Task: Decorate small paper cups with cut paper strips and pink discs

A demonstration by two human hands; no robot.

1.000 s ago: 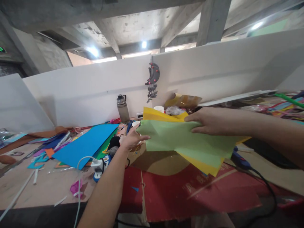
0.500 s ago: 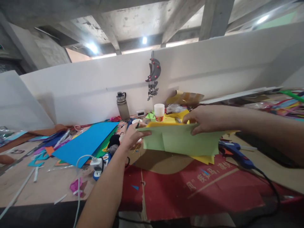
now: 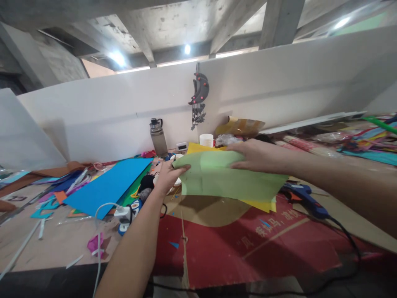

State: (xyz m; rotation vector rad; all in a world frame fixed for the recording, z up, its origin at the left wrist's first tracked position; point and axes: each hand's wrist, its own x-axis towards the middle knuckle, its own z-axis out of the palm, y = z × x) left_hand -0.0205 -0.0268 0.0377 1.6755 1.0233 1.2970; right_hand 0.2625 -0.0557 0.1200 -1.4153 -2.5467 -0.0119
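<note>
A light green sheet of paper (image 3: 217, 178) is held up over the red cardboard, with a faint vertical crease. My left hand (image 3: 167, 177) pinches its left end between thumb and fingers. Over the upper right edge, my right hand (image 3: 252, 154) grips the same sheet, thumb in front and fingers partly hidden behind. Yellow paper (image 3: 261, 205) shows below the green sheet's lower right edge and above its top; whether it is in my hands too, I cannot tell. A stack of white paper cups (image 3: 206, 140) is partly hidden behind the sheets.
Under the sheets lies red and brown cardboard (image 3: 217, 252). A blue glue gun (image 3: 305, 199) with a black cord rests at right. Blue paper (image 3: 111, 184), a white charger (image 3: 122, 213) and black yarn (image 3: 147, 182) lie at left. A grey bottle (image 3: 158, 138) stands by the white board.
The green sheet's top edge has risen and leaned back, covering more of the cups. My right hand has shifted left along it. More yellow paper shows above the sheet at left.
</note>
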